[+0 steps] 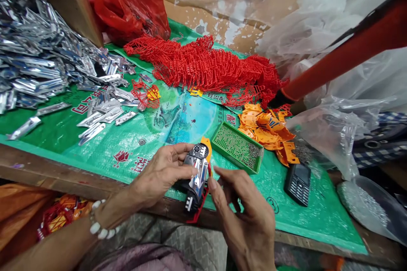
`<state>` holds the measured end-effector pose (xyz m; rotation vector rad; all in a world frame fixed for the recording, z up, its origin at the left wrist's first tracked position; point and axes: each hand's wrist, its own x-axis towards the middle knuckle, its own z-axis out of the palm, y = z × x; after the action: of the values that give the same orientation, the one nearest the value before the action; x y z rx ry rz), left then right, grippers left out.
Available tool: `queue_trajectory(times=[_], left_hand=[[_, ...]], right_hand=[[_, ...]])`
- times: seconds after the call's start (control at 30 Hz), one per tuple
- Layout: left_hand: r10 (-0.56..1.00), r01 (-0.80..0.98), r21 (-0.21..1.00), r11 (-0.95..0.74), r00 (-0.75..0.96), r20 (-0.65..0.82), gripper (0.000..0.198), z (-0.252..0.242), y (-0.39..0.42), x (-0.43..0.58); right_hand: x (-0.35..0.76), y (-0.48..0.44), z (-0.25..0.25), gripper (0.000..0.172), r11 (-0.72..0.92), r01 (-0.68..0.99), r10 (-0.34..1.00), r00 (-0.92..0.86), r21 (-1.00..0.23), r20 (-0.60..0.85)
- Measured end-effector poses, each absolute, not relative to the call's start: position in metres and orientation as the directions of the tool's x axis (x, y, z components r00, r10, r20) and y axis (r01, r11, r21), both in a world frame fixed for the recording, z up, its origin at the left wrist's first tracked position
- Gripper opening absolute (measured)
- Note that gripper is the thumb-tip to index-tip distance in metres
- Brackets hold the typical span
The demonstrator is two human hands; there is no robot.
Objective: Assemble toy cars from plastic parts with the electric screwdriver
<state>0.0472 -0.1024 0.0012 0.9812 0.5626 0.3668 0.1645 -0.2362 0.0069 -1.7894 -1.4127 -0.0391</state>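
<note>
My left hand (159, 173) grips a partly assembled plastic toy (199, 173) above the table's front edge. Black ends, a silver middle, an orange piece at the top and a red frame along the right side make up the toy. Thumb and forefinger of my right hand (243, 211) are closed together at the toy's right edge, by the red frame; the exact contact is partly hidden. Just beyond the hands lies a green perforated tray (233, 146) of small metal screws.
Red plastic frames (203, 65) form a long heap at the back. Silver toy parts (38, 59) pile up at left, below a red bag (133, 6). Orange parts (267, 127), a keypad phone (298, 183) and a clear bag (365, 207) lie right. A red pole (346, 48) slants overhead.
</note>
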Motion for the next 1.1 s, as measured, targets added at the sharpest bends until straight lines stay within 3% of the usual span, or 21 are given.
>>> queue_trajectory(times=[0.1,0.17,0.33,0.47,0.57,0.73,0.77,0.9,1.1], left_hand=[[0.453,0.053,0.873,0.485,0.839,-0.302,0.043,0.014,-0.087,0.047],[0.38,0.107,0.885,0.453,0.875,-0.299,0.046,0.02,-0.076,0.049],[0.183,0.256,0.887,0.384,0.921,-0.345,0.057,0.014,-0.047,0.06],[0.117,0.291,0.913,0.287,0.935,-0.334,0.059,0.014,-0.039,0.062],[0.191,0.249,0.953,0.173,0.941,-0.28,0.052,0.021,-0.048,0.056],[0.581,0.184,0.968,-0.17,0.812,-0.052,0.015,0.021,-0.08,0.037],[0.603,0.168,0.956,-0.24,0.798,0.011,0.007,0.017,-0.085,0.034],[0.595,0.011,0.932,-0.363,0.773,0.222,0.009,0.002,-0.096,0.029],[0.541,0.021,0.954,-0.299,0.827,0.151,0.012,0.007,-0.084,0.033]], right_hand=[[0.182,-0.227,0.009,0.047,-0.069,0.853,0.756,0.383,-0.518,0.531],[0.191,-0.22,0.013,0.052,-0.054,0.81,0.793,0.39,-0.585,0.468],[0.2,-0.206,0.02,0.012,0.022,0.667,0.942,0.235,-0.744,0.239],[0.197,-0.203,0.015,0.009,0.053,0.611,0.933,0.252,-0.79,0.258],[0.193,-0.203,0.01,0.011,0.06,0.575,0.938,0.246,-0.816,0.243],[0.189,-0.203,0.01,0.011,0.049,0.565,0.924,0.287,-0.824,0.252],[0.188,-0.203,0.01,0.011,0.05,0.569,0.92,0.293,-0.821,0.26],[0.179,-0.206,0.003,0.011,0.024,0.569,0.877,0.383,-0.822,0.29],[0.179,-0.22,-0.004,0.023,-0.006,0.518,0.849,0.454,-0.855,0.269]])
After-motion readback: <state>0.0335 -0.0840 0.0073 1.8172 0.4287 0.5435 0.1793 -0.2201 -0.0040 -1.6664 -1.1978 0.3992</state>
